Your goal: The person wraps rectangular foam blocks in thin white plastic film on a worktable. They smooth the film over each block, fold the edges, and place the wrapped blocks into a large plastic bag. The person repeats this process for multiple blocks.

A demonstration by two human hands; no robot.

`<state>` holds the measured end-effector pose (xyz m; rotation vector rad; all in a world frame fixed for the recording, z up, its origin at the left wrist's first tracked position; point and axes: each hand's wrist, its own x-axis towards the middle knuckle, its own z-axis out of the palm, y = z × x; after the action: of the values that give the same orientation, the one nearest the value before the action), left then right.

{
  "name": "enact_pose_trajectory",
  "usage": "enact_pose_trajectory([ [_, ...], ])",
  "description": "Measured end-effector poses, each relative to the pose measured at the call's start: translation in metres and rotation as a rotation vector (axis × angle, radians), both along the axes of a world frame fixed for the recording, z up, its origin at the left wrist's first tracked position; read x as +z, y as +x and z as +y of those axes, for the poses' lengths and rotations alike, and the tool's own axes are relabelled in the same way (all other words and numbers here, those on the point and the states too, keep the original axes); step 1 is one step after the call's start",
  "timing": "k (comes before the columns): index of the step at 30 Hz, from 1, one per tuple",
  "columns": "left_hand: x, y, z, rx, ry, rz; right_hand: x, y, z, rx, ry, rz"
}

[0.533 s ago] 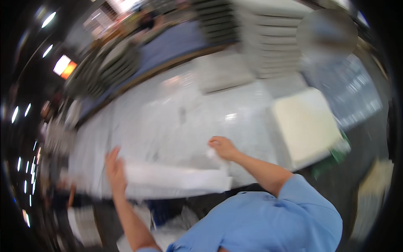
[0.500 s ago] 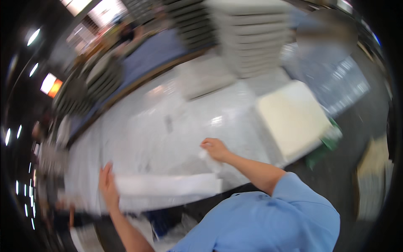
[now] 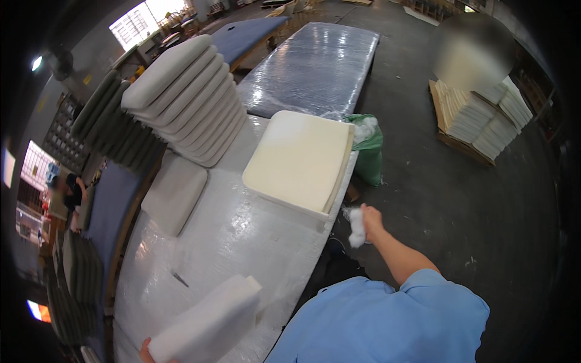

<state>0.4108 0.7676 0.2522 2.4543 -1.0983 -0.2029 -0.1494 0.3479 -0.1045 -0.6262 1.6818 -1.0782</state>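
Observation:
My left hand (image 3: pixel 146 351) grips the near left end of a foam cushion (image 3: pixel 209 317) covered in white batting. Only some of its fingers show at the frame's lower edge. The cushion is tilted on the plastic-covered table (image 3: pixel 227 236), and bare cream foam peeks out at its far end. Out past the table's right edge, my right hand (image 3: pixel 372 219) is closed around a tuft of white fibre stuffing (image 3: pixel 357 228) that hangs below the fingers. Beyond that hand, a green bag (image 3: pixel 369 158) with white stuffing in its mouth stands against the table corner.
Cream foam pads (image 3: pixel 299 160) lie at the table's right edge. A tall stack of grey cushions (image 3: pixel 187 100) stands behind a single grey cushion (image 3: pixel 175 193). A small dark tool (image 3: pixel 180 279) lies mid-table. Foam sheets (image 3: pixel 478 118) are piled on the floor at right.
The view has swung to the right. My right hand has moved from over the table to beyond its edge, with the stuffing. My left hand, beside the cushion before, now holds its end.

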Motion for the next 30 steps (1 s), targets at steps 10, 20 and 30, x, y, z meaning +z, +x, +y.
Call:
enact_pose_trajectory([
  [10, -0.018, -0.168, -0.236, -0.255, 0.261, -0.317, 0.055, -0.129, -0.24, -0.153, -0.279, 0.563],
  [20, -0.097, -0.237, -0.363, -0.103, 0.528, -0.414, -0.012, -0.167, -0.483, 0.023, -0.509, 1.114],
  [30, -0.099, -0.25, -0.408, -0.034, 0.655, -0.338, -0.168, -0.211, -0.499, 0.993, -0.204, 1.171],
])
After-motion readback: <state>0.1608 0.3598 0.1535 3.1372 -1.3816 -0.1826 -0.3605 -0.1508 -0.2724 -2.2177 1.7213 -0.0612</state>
